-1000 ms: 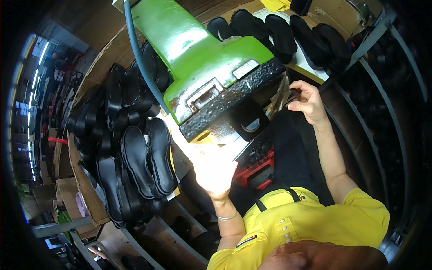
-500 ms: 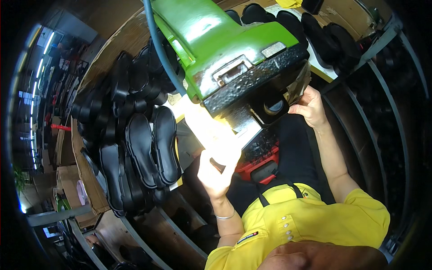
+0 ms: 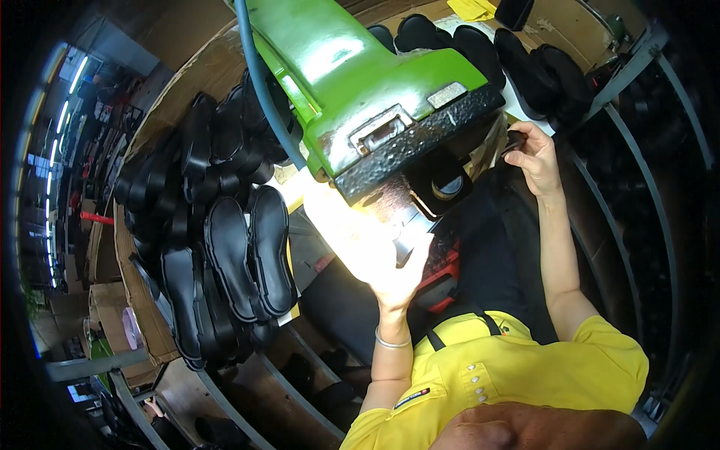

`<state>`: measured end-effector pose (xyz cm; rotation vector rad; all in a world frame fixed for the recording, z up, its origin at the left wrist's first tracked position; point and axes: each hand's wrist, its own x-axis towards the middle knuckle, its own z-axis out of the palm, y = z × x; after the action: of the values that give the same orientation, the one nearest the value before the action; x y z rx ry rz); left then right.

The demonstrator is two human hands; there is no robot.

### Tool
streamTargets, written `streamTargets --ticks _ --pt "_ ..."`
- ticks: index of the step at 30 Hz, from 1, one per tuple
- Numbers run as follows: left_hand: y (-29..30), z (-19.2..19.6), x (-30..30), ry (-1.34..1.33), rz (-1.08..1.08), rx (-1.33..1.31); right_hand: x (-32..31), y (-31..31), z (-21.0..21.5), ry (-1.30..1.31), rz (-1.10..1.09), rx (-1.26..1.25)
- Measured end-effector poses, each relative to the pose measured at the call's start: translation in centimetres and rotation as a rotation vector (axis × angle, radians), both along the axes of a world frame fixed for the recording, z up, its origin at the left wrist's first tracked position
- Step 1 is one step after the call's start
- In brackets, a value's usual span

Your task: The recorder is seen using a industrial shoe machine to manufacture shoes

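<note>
A green machine head (image 3: 375, 82) with a black lower edge stands over the work area. Beneath its left end, my left hand (image 3: 399, 279) reaches into strong lamp glare. Its thumb stands apart from the fingers, which are washed out, so whether they grip anything is hidden. Off the machine's right end, my right hand (image 3: 538, 157) is closed, thumb and fingertips pinching a small dark piece (image 3: 514, 142). A black housing with a round metal part (image 3: 448, 187) sits under the head between my hands.
Black shoe soles (image 3: 229, 255) are piled on the left beside a cardboard sheet (image 3: 146, 300). More black soles (image 3: 525, 71) lie behind the machine at the right. A blue hose (image 3: 259, 82) runs down the machine's left side. Metal-framed racks (image 3: 630, 165) stand on both sides.
My right hand has moved up and right, away from the black housing, and the small dark piece now shows in its fingers. My left hand has shifted right under the machine.
</note>
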<state>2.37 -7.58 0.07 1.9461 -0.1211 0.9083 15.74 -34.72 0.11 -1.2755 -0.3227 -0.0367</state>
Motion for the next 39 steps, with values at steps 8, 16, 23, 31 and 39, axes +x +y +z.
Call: streamTargets --ticks 8,16,23,31,39 --pt "1.7 1.2 -2.4 0.149 0.048 -0.230 -1.3 2.6 0.5 0.102 0.095 0.020" --pt "1.8 0.7 -2.2 0.116 0.030 0.009 -1.4 1.9 1.0 0.096 0.042 -0.016" --pt "0.9 1.8 -0.6 0.007 0.055 0.077 -0.6 1.2 1.1 0.071 0.014 -0.006" --pt "2.4 1.8 -2.7 0.158 0.083 -0.247 -1.8 3.8 0.9 0.155 0.084 0.006" --pt "3.9 -0.2 -3.6 0.134 -0.016 -0.085 -2.3 3.3 0.6 0.098 0.095 -0.052"
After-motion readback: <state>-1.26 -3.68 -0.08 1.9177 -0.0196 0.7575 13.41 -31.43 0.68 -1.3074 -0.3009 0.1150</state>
